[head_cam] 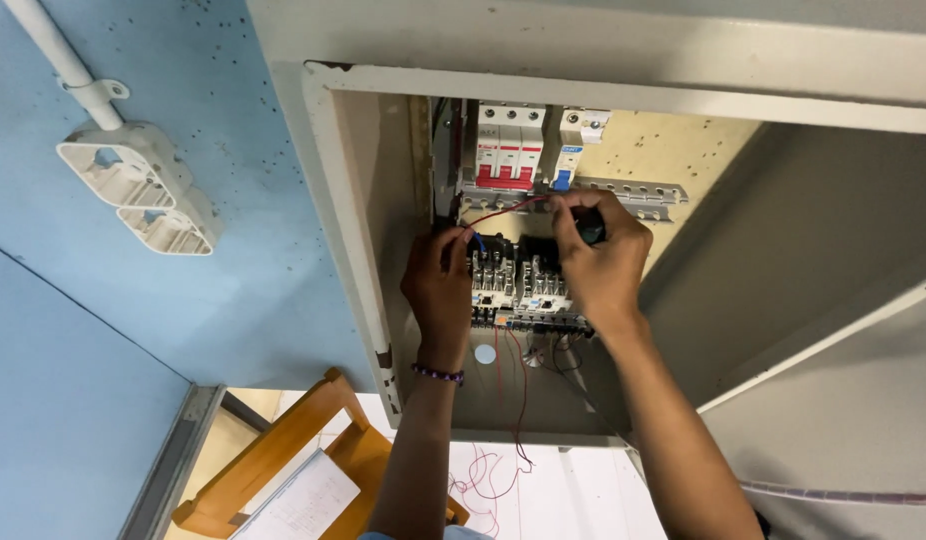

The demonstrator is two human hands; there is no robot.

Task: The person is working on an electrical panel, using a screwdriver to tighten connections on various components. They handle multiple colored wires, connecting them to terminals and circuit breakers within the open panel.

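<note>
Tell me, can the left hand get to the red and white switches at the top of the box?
Probably yes. The left hand rests on the contactors just below the red and white breakers, the cabinet door is open, and only a thin red wire crosses between them.

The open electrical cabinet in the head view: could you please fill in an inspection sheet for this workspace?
Surface: beige back panel inside a grey wall cabinet, door open at the right.
Job's things: thin red wire; contactor blocks; red-and-white breakers on the rail above.
Clutter: paper sheet on a wooden chair below.
Grippers: left hand pinches the red wire's lower end at the contactors; right hand has its grip on a dark tool, kind unclear.
Cables: loose red wires hang below the contactors.
Surroundings: blue wall, white conduit with two empty boxes.
</note>
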